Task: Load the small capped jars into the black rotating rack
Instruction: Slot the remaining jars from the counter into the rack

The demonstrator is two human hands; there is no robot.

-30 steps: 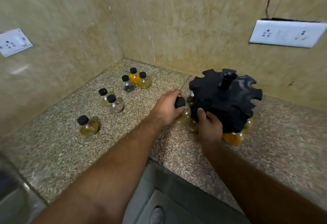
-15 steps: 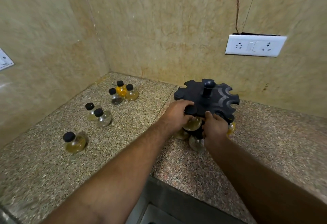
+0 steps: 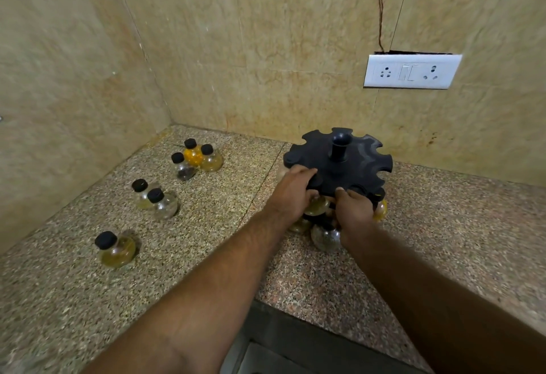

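The black rotating rack (image 3: 351, 164) stands on the granite counter near the back wall, its top disc notched all round, with a centre knob. My left hand (image 3: 291, 193) holds a yellowish capped jar (image 3: 317, 206) at a notch on the rack's front edge. My right hand (image 3: 354, 211) grips the disc's front edge beside it. Several jars hang under the rack, one clear jar (image 3: 325, 237) lowest at the front. Loose jars stand to the left: three in a cluster (image 3: 195, 156), two together (image 3: 155, 201), one alone (image 3: 115, 249).
Tiled walls meet in a corner behind the counter (image 3: 206, 226). A white switch and socket plate (image 3: 410, 72) is on the back wall, with a wire running up from it. The counter's front edge drops to a dark cabinet (image 3: 295, 350) between my forearms.
My left hand has carried the jar from beside the rack into a front notch. The view has pulled back and tilted up.
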